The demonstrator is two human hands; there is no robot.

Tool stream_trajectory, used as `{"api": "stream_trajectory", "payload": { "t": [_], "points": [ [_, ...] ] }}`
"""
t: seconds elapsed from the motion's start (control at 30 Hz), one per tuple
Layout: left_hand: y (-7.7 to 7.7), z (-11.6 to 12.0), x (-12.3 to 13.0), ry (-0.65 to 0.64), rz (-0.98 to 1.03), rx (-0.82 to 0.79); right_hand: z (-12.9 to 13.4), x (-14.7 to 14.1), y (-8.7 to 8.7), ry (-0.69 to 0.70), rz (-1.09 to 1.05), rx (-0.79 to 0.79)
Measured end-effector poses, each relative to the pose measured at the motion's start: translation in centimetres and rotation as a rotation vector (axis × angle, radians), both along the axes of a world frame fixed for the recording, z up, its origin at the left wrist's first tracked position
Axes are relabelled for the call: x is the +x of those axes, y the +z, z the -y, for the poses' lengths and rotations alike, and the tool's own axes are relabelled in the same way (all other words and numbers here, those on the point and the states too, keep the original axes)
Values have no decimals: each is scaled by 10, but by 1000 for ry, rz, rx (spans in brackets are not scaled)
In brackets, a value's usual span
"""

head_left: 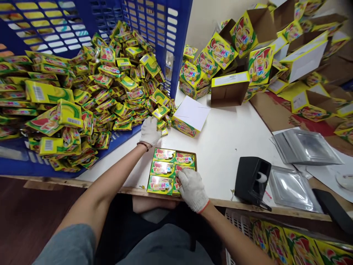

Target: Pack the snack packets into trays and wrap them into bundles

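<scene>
My left hand (pixel 150 131), in a white knit glove, is at the foot of a heap of small yellow "Twins" packets (pixel 110 88) and touches its edge. The heap fills a blue plastic crate (pixel 154 36). My right hand (pixel 192 190), gloved the same way, rests on the packets at the lower right of a brown-rimmed carton tray (pixel 195 162). Several packets lie flat in rows in that tray, and my fingers hide part of them. A closed yellow carton (pixel 191 116) stands beyond my hands.
Stacks of yellow cartons and flattened boxes (pixel 303 51) rise at the back right. On the white table (pixel 220 154) sit a black tape dispenser (pixel 252 180) and clear plastic trays (pixel 292 189). Below the table edge at right, a white crate (pixel 237 228) holds more cartons.
</scene>
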State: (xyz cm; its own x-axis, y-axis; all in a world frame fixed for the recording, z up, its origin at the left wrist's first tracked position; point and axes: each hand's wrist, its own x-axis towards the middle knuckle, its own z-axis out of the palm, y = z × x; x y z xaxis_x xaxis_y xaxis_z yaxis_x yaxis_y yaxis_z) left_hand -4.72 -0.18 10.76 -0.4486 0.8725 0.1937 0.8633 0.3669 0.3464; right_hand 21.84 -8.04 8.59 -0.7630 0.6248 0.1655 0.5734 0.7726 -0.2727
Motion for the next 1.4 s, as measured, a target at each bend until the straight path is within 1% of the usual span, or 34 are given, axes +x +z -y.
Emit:
{"api": "stream_trajectory", "payload": {
  "t": [0.07, 0.13, 0.23, 0.3, 0.37, 0.43, 0.47, 0.5, 0.53, 0.57, 0.6, 0.63, 0.67, 0.73, 0.8, 0.87, 0.9, 0.93, 1.0, 1.07, 1.1, 1.17, 1.23, 1.3, 1.33, 1.4],
  "points": [
    [-2, -21, -14, -43, -30, -72, -1, 0, 1, 1, -112, -34],
    [-2, -30, -24, -60, 64, -26, -2, 2, 2, -1, -209, -62],
    [7, -27, -33, -16, 235, 156, -4, 6, 2, 11, -319, -117],
    [17, -15, -28, -2, 292, 240, -8, 10, 3, -5, -432, -164],
    [26, 5, -10, -23, 372, 297, -16, 12, 5, -77, -571, -173],
    [33, 32, 22, -92, 551, 333, -29, 9, 9, -179, -683, -160],
    [35, 46, 40, -151, 704, 328, -37, 7, 11, -217, -715, -180],
    [35, 58, 58, -200, 852, 306, -46, 5, 14, -231, -730, -232],
    [35, 69, 74, -238, 940, 264, -55, 2, 16, -226, -727, -311],
    [34, 75, 85, -277, 976, 219, -64, 1, 17, -207, -708, -394],
    [32, 78, 91, -305, 958, 184, -72, 0, 18, -180, -672, -466],
    [30, 77, 91, -319, 892, 162, -80, -1, 19, -149, -621, -514],
    [29, 72, 85, -315, 791, 157, -85, 0, 18, -117, -561, -535],
    [25, 54, 60, -242, 540, 163, -91, 1, 18, -52, -428, -524],
    [17, 30, 30, -113, 344, 131, -89, 0, 19, 23, -299, -492],
    [4, 8, 7, -44, 308, 81, -82, -5, 21, 63, -203, -436],
    [-4, -1, -1, -24, 319, 53, -78, -8, 22, 64, -162, -396],
    [-11, -7, -6, -13, 338, 30, -73, -12, 23, 53, -119, -348],
    [-25, -13, -10, 7, 368, -7, -64, -18, 21, 10, -28, -234],
    [-33, -9, -9, 27, 388, -24, -56, -20, 17, -30, 56, -130],
    [-35, -4, -8, 40, 398, -20, -53, -20, 15, -37, 87, -97],
    [-33, 10, -5, 55, 455, 30, -50, -19, 9, -30, 110, -76],
    [-24, 29, 0, 17, 542, 131, -50, -16, 3, -2, 51, -109],
    [-12, 49, 8, -87, 563, 240, -52, -13, -1, -10, -131, -192],
    [-5, 58, 14, -148, 520, 281, -54, -11, -2, -43, -264, -247],
    [8, 72, 28, -303, 370, 323, -60, -8, -1, -142, -543, -374]
  ]
}}
